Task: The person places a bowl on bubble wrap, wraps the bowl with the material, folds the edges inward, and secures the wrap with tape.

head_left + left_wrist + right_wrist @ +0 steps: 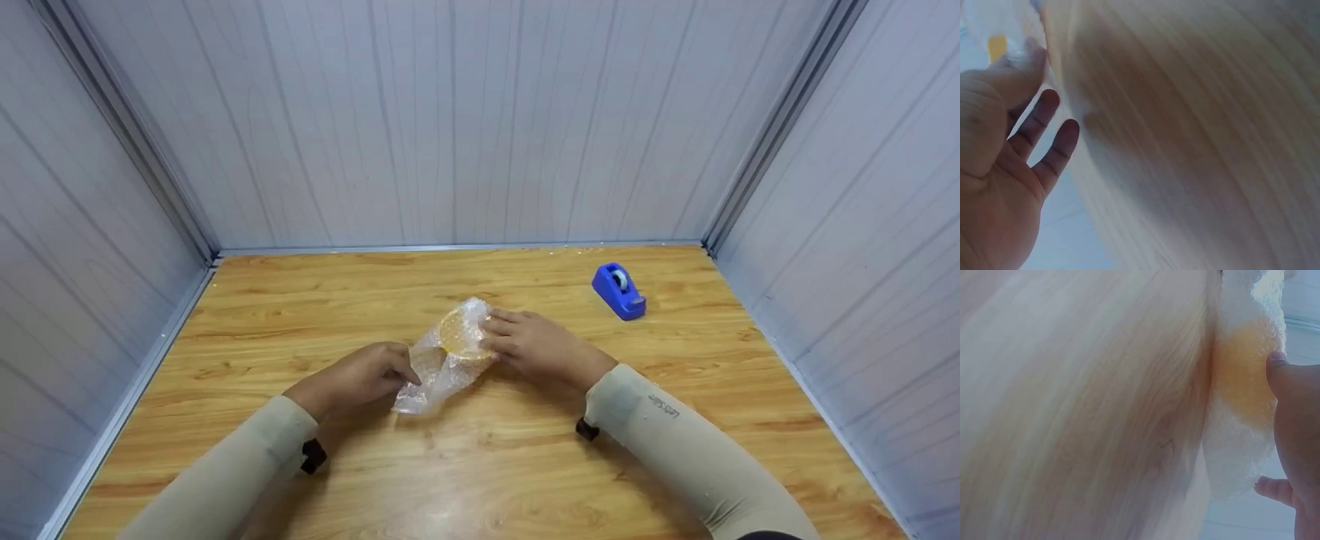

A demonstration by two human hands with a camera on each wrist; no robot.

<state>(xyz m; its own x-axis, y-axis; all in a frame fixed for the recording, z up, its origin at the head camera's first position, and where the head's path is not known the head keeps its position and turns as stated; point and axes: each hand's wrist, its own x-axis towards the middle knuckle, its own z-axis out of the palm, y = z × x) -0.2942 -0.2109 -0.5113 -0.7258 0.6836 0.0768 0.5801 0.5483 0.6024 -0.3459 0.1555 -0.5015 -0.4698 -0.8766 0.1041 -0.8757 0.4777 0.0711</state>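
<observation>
Clear bubble wrap [448, 377] lies loosely around a round yellow-orange thing [454, 334] on the wooden table; through the film I cannot tell its kind. My left hand [367, 375] pinches the near left end of the wrap between thumb and forefinger, while its other fingers stand out free in the left wrist view. From the right, my right hand [538, 347] rests on the wrapped thing with fairly straight fingers. Seen from the right wrist, the thumb touches the side of the wrap [1235, 461], and the orange colour [1244, 374] shows through it.
A blue tape dispenser [619, 292] with a roll of tape stands at the back right of the table [480, 465]. Pale panel walls [450, 135] close off the back and both sides.
</observation>
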